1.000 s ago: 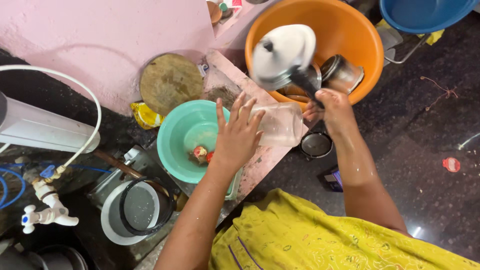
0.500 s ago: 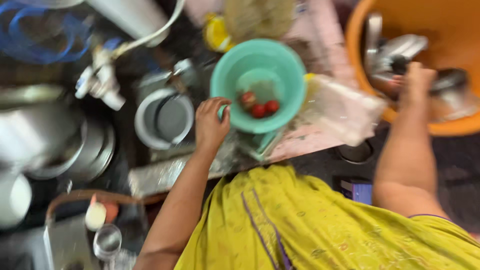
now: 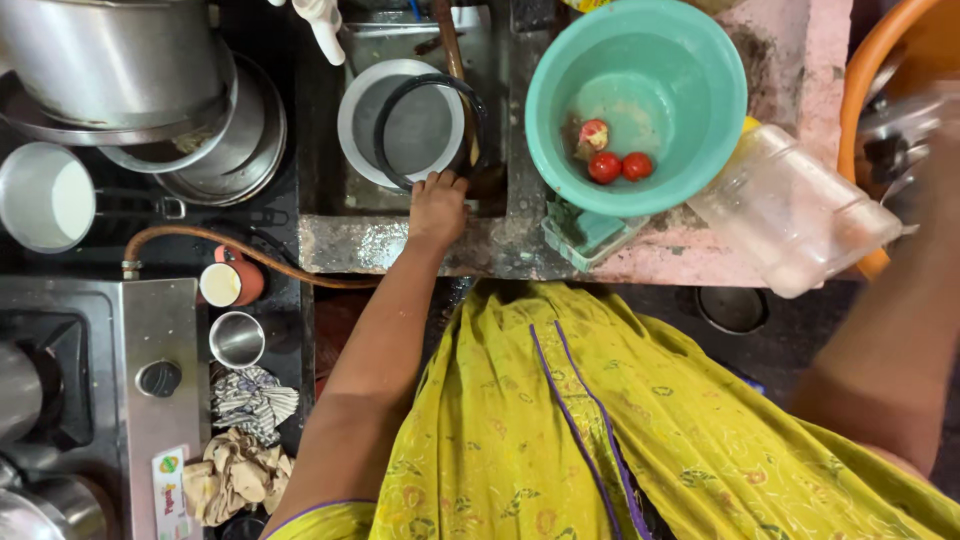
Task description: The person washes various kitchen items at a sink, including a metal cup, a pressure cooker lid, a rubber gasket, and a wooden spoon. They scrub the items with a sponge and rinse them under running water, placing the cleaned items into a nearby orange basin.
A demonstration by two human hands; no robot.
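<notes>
— What is around you on the counter?

— A dark, wet stone counter (image 3: 400, 245) with a sunken sink. On the pink slab to my right sits a round teal plastic bowl (image 3: 690, 60) holding three small red tomatoes (image 3: 604, 167), with a clear plastic container (image 3: 790, 215) lying just beside it and an orange plastic tub (image 3: 862, 80) at the edge. To my left are stacked steel pots (image 3: 110, 60), a steel stove (image 3: 150, 330), a small steel cup (image 3: 237, 340) and crumpled cloths (image 3: 240, 440).

— And your left hand?

— My left hand (image 3: 438, 208) is at the sink's near rim, fingers curled together on the black ring (image 3: 385, 125) lying over the round white-rimmed steel plate (image 3: 352, 110).

— The right hand?

— It's blurred near the tub; I cannot tell how it is set.
</notes>
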